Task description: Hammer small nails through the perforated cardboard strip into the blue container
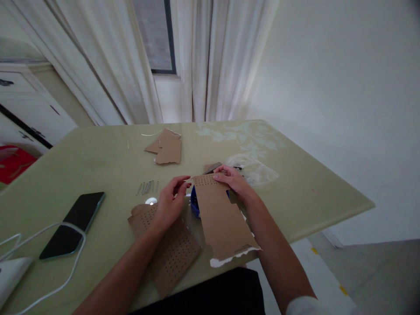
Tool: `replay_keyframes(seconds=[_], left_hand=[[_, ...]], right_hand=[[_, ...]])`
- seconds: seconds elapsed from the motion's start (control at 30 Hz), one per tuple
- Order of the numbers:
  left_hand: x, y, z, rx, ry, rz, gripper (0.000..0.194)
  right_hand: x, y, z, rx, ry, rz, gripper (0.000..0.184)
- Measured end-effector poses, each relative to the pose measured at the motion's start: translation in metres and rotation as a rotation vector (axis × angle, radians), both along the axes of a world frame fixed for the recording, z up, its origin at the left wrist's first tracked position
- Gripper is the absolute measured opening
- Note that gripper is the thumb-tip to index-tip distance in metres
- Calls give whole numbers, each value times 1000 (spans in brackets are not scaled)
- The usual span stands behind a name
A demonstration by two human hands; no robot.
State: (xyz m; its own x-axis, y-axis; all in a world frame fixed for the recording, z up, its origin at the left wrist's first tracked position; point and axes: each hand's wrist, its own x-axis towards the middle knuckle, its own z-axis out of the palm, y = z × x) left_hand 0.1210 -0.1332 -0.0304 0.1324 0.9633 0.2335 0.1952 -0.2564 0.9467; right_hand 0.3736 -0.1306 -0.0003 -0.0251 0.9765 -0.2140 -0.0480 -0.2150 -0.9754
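My right hand pinches the far end of a long brown cardboard strip that has rows of small holes near its top. The strip lies over a blue object. My left hand hovers just left of the strip, thumb and forefinger closed together near its top edge; what they hold is too small to make out. Under my left wrist lies a second cardboard piece covered in holes. Several thin metal nails lie on the table beyond my left hand.
A dark phone and a white cable lie at the left of the pale green table. Torn cardboard scraps sit farther back. A clear plastic bag lies at the right, near the table edge.
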Motion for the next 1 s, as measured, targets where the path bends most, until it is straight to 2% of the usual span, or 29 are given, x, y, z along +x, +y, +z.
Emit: replay_keyframes(seconds=[0.1,0.2,0.47,0.63,0.87,1.0], left_hand=[[6,-3,-4,-38,-65,-11,35],[10,-6,-4,-15,-39,-15,31],[10,-14,1,83,22,54,27],[10,-13,2,81,16,63,25],[9,-14,-1,42,4,52,26],[9,-14,1,48,22,54,25]], right_hand=[[-1,0,-1,-10,-14,12,47],[-5,-2,2,-3,-18,9,46],[-17,-8,4,140,-173,51,40],[-11,-8,7,99,-187,48,40],[-7,-4,6,120,-261,47,39],[-11,-6,7,89,-196,70,38]])
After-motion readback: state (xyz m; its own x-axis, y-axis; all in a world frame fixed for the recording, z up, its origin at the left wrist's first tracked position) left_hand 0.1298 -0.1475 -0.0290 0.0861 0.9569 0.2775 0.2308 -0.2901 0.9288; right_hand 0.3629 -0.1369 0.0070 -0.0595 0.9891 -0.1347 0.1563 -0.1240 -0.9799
